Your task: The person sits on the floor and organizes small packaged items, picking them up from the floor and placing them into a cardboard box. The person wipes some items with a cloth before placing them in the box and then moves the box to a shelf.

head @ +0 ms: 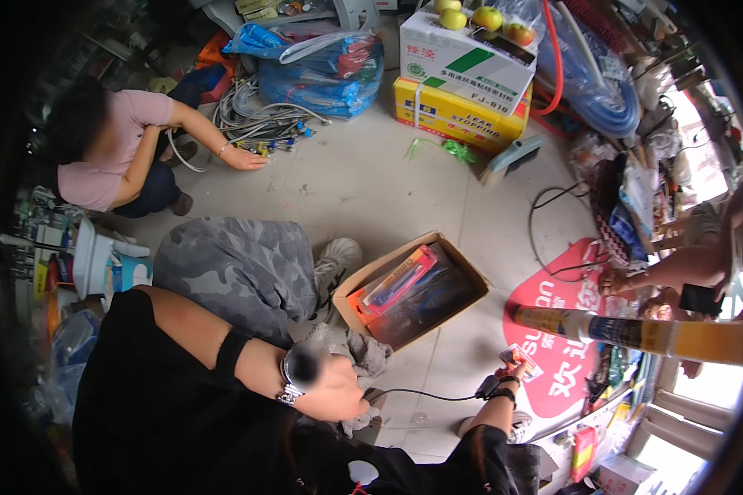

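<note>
My left hand point(334, 390), with a metal watch at its wrist, is closed on a grey rag point(371, 356) in front of my body. My right hand point(512, 371) reaches out to the right and holds a small carded package point(523, 362) with a red item on it. From the band on my right wrist a black cable point(427, 393) runs toward my left hand. Beyond the rag stands an open cardboard box point(412, 291). Inside it lie a cutter in orange packaging point(399, 284) and other clear-wrapped items.
A person point(117, 148) crouches at the left, a hand near braided hoses point(247, 111). Stacked cartons point(464, 80), a blue plastic bag point(322, 74) and a dustpan point(514, 158) stand beyond. At right are a red mat point(551, 371), a cardboard-like tube point(638, 334) and another person's legs point(675, 272).
</note>
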A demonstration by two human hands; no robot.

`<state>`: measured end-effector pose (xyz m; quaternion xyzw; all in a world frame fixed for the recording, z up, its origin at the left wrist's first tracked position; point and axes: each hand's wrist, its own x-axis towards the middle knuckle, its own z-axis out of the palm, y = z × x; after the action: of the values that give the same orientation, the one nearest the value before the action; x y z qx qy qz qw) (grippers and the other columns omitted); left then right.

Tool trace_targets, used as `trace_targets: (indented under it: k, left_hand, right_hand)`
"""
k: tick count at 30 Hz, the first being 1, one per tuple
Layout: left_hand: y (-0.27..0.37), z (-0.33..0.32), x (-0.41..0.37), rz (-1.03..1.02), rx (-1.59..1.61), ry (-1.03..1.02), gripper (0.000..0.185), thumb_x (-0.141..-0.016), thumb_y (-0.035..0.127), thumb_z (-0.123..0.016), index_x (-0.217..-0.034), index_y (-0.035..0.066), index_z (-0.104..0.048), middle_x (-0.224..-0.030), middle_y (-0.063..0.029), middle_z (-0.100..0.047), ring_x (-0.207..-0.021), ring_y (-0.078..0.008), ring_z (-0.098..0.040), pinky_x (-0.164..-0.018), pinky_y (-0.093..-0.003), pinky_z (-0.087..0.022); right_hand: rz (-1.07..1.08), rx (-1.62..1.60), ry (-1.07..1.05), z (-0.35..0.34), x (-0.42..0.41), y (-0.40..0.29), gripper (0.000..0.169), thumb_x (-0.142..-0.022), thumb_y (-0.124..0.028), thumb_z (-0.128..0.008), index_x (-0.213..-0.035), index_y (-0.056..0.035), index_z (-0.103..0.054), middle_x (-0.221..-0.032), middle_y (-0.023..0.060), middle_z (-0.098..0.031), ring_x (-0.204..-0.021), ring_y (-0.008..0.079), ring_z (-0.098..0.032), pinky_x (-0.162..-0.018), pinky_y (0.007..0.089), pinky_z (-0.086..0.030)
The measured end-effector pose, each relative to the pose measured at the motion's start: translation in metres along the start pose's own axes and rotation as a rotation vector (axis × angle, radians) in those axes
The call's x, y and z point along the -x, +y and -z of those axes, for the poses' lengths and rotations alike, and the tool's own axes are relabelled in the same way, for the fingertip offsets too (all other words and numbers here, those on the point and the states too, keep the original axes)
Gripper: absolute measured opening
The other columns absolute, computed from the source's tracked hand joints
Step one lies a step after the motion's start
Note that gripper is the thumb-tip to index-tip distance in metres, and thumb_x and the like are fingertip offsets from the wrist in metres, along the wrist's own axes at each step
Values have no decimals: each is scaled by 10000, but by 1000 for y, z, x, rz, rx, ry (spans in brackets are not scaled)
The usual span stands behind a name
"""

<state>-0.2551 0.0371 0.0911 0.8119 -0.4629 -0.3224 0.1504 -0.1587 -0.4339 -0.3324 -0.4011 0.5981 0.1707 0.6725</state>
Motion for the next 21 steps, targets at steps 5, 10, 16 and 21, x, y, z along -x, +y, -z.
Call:
trace_targets:
  k: [5, 10, 16, 21]
  left_hand:
    - [7, 7, 4, -183, 6, 151, 264, -736, 294, -606, -729, 62, -480, -528, -97, -545, -516, -296, -587, -423, -397, -438]
    - [28, 57, -1, -132, 112, 230, 254, -749, 292, -610, -894, 99, -531, -715, -113, -598, -677, -329, -588, -551, -418, -467]
    - [28, 97, 6, -185, 785, 783, 253, -863, 173, -576, -1060, 14, -567, -788, -25, -619, -736, -109, -570, -661, -271, -459]
    - [18, 99, -20, -238, 1128, 1050, 250, -919, 260, -520, -952, 27, -604, -623, 81, -453, -534, -7, -373, -481, -196, -326]
  right_hand:
    - [338, -477, -368, -4, 86, -1, 339, -780, -495, -496, -603, -206, -499, -468, -75, -429, -371, 99, -399, -356, 206, -315]
    - [588, -678, -772, -4, 191, -3, 330, -779, -474, -496, -649, -171, -510, -504, -48, -446, -427, 130, -422, -422, 257, -348]
    - [812, -431, -1166, -46, 321, -2, 317, -794, -439, -490, -716, -132, -493, -531, -8, -413, -483, 150, -410, -451, 289, -327]
    - [832, -55, -1316, -75, 360, 41, 313, -807, -410, -486, -773, -99, -479, -554, 26, -385, -529, 167, -401, -476, 316, -310]
